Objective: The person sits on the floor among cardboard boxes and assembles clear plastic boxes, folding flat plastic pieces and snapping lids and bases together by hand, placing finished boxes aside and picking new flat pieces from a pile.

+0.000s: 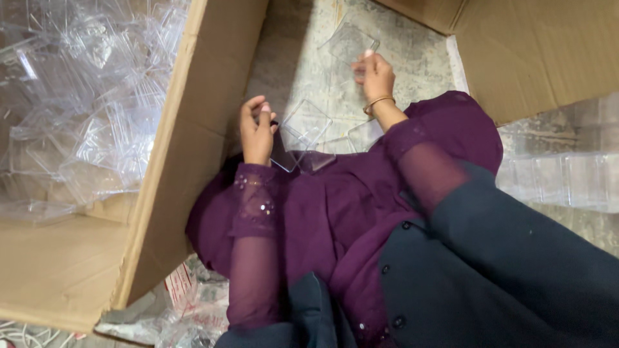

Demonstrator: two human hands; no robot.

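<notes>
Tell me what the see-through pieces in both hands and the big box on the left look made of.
See-through pieces: seemingly clear rigid plastic, glossy; the floor shows through. Big box: brown corrugated cardboard, matte, with a raw cut edge.

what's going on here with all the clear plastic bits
A person in purple sleeves sits on the floor between cardboard boxes. Their left hand holds a clear plastic box part over their lap, and their right hand lifts another clear piece. The open cardboard box on the left is full of loose clear plastic pieces; more are stacked in rows on the right.
</notes>
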